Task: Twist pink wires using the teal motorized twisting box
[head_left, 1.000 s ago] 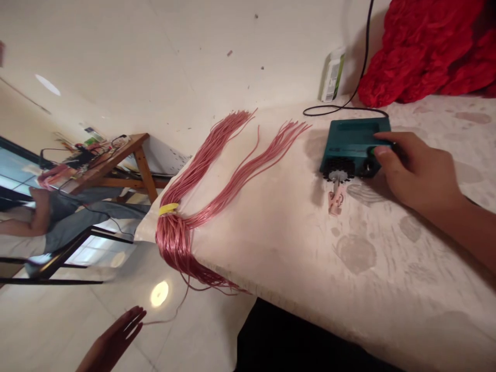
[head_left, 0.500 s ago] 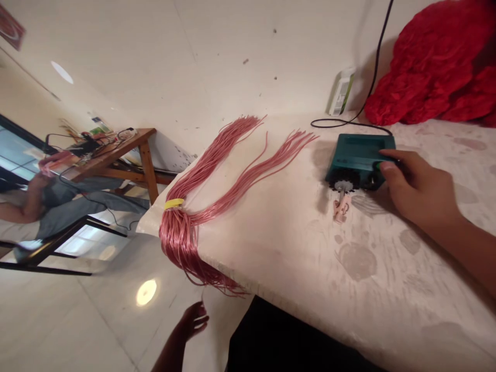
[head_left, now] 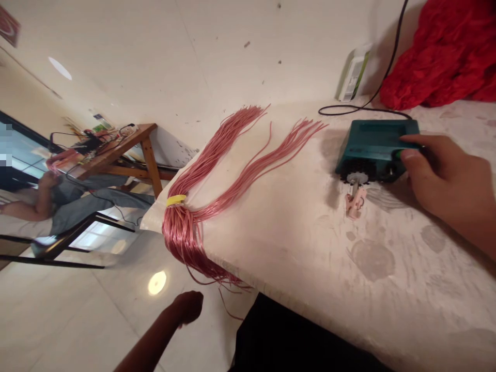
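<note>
A bundle of pink coated wires (head_left: 182,232) lies on the pale stone table (head_left: 294,243), bound by yellow tape (head_left: 176,200). It splits into two long tails across the top, and its short end hangs over the table edge. My right hand (head_left: 445,175) grips the end of a teal box (head_left: 375,147), with the thumb on its green button (head_left: 399,154). A black toothed gear (head_left: 358,170) on the box carries a shaft with a pink clip (head_left: 355,204). My left hand (head_left: 188,307) is curled closed below the table edge, near the hanging wire ends.
A crumpled red cloth (head_left: 437,57), a black cable (head_left: 364,109) and a white-green packet (head_left: 353,72) lie along the wall. A dark garment (head_left: 302,336) fills the bottom edge. Farther off stand a wooden table (head_left: 116,160) with cables and a seated person (head_left: 46,201).
My left hand has moved in from the lower left towards the hanging wires, and its spread fingers have curled closed. My right hand stays on the box. The whole view has shifted slightly.
</note>
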A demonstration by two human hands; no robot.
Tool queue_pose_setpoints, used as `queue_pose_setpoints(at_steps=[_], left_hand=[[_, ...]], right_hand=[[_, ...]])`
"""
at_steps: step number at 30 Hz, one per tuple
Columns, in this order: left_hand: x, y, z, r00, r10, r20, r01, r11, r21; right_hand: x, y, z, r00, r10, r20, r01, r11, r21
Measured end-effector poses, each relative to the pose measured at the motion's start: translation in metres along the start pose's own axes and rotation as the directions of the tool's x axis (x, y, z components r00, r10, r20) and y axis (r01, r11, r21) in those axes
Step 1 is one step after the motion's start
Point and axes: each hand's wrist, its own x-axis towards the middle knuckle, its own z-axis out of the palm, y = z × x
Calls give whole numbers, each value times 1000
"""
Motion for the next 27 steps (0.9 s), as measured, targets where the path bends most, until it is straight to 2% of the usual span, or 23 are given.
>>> queue_pose_setpoints(at_steps=[2, 4, 5, 6, 7, 8, 9, 10, 11, 12, 13, 14, 17, 22, 27], left_hand=[[-45, 22, -7, 992, 19, 126, -30, 996, 83], [-93, 57, -13, 965, 78, 249, -112, 986, 125], [-115, 79, -17, 936, 155, 316, -207, 968, 140], [-134, 101, -23, 864, 309, 397, -407, 894, 190], [-148, 124, -30, 805, 431, 407, -549, 802, 236], [-155, 146, -38, 774, 549, 316, -631, 710, 312], [-157, 166, -47, 726, 665, 172, -666, 619, 417], [-153, 183, -57, 647, 763, 1, -646, 547, 533], [-145, 198, -66, 546, 826, -140, -589, 497, 637], [-134, 211, -75, 467, 852, -237, -502, 476, 722], [-121, 223, -82, 433, 845, -313, -393, 490, 778], [-108, 232, -87, 460, 809, -366, -292, 527, 798], [-78, 255, -91, 509, 765, -394, -211, 555, 804], [-52, 288, -93, 500, 741, -449, -207, 605, 769], [-22, 331, -119, 551, 670, -497, -233, 695, 680]], right_hand=[[0, 0, 0, 1000, -9, 0, 9, 1000, -5], [0, 0, 0, 1000, -11, 7, 11, 1000, -10], [0, 1, 0, 1000, -7, 10, 7, 1000, -11], [0, 1, 1, 1000, -4, 12, 4, 1000, -10], [0, 1, 1, 1000, -1, 15, 1, 1000, -6], [0, 1, 1, 1000, -1, 17, 1, 1000, -2], [0, 1, 0, 1000, -5, 19, 5, 1000, 3], [0, 0, 0, 1000, -10, 25, 10, 1000, 9], [0, -1, -1, 999, -17, 32, 17, 1000, 14], [0, -1, -2, 999, -21, 38, 21, 1000, 19], [-1, -2, -3, 999, -23, 44, 22, 999, 28], [-1, -3, -4, 998, -26, 55, 24, 999, 39], [-1, -4, -5, 996, -44, 73, 38, 996, 76], [1, -1, -3, 994, -77, 74, 67, 989, 130], [2, 0, 0, 993, -74, 93, 58, 985, 162]])
